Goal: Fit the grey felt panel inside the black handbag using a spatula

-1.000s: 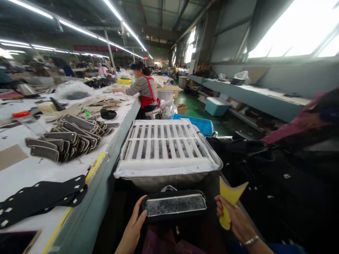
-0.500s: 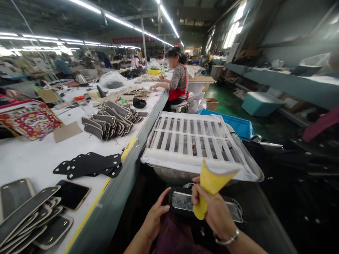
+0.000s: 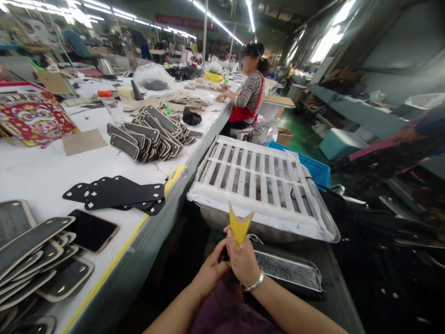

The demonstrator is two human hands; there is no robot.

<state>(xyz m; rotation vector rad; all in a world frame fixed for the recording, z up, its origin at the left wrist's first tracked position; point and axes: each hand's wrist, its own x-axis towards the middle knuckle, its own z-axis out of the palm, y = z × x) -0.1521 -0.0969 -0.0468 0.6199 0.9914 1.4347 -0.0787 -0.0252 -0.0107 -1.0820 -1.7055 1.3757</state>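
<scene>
Near centre: right hand (image 3: 243,260) fisted on an upright yellow scraper (image 3: 239,226); left hand (image 3: 210,273) apparently clasps the left end of the black panel (image 3: 288,269), white grate (image 3: 257,174) just beyond. Left: long white worktable (image 3: 41,171) bearing stacked dark pieces (image 3: 149,134); a seated person (image 3: 250,95) works far along it.

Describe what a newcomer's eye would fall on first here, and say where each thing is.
At bottom centre, the right hand grips a yellow tool beside the left hand, at the end of a black panel. Just beyond lies a white slatted grid on a metal tray; to the left, dark flat pieces are stacked on the white table.
</scene>
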